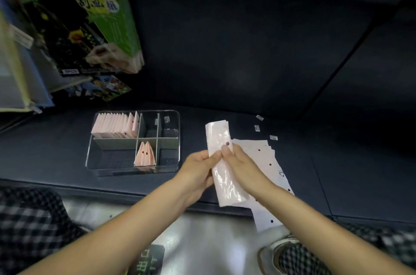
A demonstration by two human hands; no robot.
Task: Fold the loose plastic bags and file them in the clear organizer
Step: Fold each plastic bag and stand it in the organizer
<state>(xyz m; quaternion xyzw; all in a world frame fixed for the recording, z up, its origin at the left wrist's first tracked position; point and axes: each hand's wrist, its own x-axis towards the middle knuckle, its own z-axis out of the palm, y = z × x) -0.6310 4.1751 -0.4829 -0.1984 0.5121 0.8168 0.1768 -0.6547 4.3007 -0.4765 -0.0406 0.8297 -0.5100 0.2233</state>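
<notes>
Folding under way: my left hand [198, 170] and right hand [242, 167] both pinch a long bag strip [221, 162] above the counter [337, 162], beside the loose stack [265, 162]. Next, I judge, triangle folds, then filing in the organizer [132, 143].

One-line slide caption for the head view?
Both hands, left and right, fold a plastic bag beside the clear organizer.

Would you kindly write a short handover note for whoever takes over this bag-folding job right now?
Left hand and right hand both hold one bag folded into a long strip.
Loose bags lie stacked on the mat, right of the organizer.
Done: a row of folded bags in the back-left compartment, a few in the front-middle one.
Left: finish this bag, file it, fold the stack.
</notes>
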